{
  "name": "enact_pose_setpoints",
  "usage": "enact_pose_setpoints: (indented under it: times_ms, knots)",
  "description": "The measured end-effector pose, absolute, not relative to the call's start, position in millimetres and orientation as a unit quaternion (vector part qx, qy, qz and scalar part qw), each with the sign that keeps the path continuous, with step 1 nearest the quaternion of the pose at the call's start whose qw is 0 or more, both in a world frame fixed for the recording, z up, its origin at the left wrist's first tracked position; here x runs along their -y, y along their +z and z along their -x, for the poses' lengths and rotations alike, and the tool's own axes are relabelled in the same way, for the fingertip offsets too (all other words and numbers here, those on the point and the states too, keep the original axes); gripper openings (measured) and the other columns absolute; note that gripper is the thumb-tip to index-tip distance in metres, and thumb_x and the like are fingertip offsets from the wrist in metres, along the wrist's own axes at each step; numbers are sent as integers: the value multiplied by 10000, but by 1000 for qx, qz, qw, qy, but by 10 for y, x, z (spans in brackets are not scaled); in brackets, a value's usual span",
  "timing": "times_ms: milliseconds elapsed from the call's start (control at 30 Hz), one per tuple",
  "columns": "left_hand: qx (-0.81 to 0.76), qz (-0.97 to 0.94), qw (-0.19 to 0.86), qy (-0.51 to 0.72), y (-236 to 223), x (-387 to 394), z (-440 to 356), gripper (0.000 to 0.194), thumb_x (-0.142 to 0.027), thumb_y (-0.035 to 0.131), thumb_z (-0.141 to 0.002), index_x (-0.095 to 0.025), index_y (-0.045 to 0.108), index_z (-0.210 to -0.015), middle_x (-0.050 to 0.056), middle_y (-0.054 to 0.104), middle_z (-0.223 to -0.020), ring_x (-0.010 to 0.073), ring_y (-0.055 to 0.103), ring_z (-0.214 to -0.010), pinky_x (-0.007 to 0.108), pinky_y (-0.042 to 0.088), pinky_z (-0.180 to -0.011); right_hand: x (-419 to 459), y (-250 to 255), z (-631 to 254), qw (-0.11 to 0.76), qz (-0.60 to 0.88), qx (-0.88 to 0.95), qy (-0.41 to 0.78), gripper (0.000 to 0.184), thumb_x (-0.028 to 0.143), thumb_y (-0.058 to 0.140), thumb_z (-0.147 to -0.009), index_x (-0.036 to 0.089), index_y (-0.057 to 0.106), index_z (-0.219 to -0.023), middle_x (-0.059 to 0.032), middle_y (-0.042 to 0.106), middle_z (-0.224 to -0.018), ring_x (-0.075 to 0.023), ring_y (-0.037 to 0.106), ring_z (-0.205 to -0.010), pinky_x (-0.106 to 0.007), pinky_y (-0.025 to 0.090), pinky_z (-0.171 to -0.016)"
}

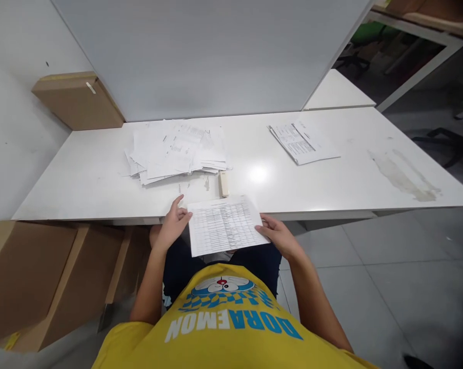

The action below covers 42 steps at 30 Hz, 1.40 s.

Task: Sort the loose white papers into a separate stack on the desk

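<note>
A printed sheet of paper (226,225) with a dense table of rows is held over my lap at the desk's front edge; whether it is one sheet or several I cannot tell. My left hand (173,223) pinches its left edge, with the index finger raised off the paper. On the opposite side my right hand (279,233) grips the right edge, thumb on top and fingers partly hidden underneath. Just beyond the paper's top edge lies a small cream stapler (224,184). An untidy heap of loose papers (169,154) is spread behind my left hand.
A neater stack of printed papers (304,141) lies toward the back right of the white desk (350,179). A grey partition (216,56) rises along the back. One cardboard box (77,102) stands at the back left; more boxes (27,261) are on the floor left.
</note>
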<state>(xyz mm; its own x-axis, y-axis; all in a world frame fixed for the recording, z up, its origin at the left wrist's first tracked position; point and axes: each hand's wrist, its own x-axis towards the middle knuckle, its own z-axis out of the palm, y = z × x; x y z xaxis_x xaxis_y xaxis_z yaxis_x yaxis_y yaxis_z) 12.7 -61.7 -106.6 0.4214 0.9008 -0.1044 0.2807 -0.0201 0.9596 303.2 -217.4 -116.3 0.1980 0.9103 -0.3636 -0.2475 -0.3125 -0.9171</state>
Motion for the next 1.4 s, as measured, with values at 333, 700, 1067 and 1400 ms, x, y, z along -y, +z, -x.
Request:
enact_pose_setpoints:
  times_ms: [333,700,1067,1400]
  knots:
    - [-411,-842,254,239,-922,578,-856,509,-292,489,-954,-196,427,-1451,73,685,-967,215,656,-783,324,513,-712,2484,-1235,-3552,541,653,212,485,480,404,822,-642,209,716,-1068,-68,754,-945,-226,698,-842,-343,571,-766]
    - [-183,-928,177,271,-1189,322,-1101,527,-80,327,-942,-200,452,-1439,94,571,-1414,252,467,-1327,509,481,-1043,2400,-1238,-3810,547,668,226,452,471,386,830,-616,236,726,-1050,-49,756,-899,-233,696,-868,-342,568,-768]
    - [-190,-917,198,289,-1268,285,-1114,494,-83,357,-945,-232,543,-1379,60,582,-1411,249,513,-1289,511,505,-1003,2404,-1350,-3871,537,664,243,461,495,419,810,-657,240,710,-1108,-41,753,-898,-238,695,-888,-373,565,-789]
    - [-211,-953,97,196,-1270,386,-1101,598,18,370,-847,-182,525,-1389,88,524,-1459,243,545,-1290,412,466,-945,2367,-1416,-3873,551,651,222,472,452,429,811,-652,240,700,-1047,-35,747,-916,-211,686,-867,-344,549,-803]
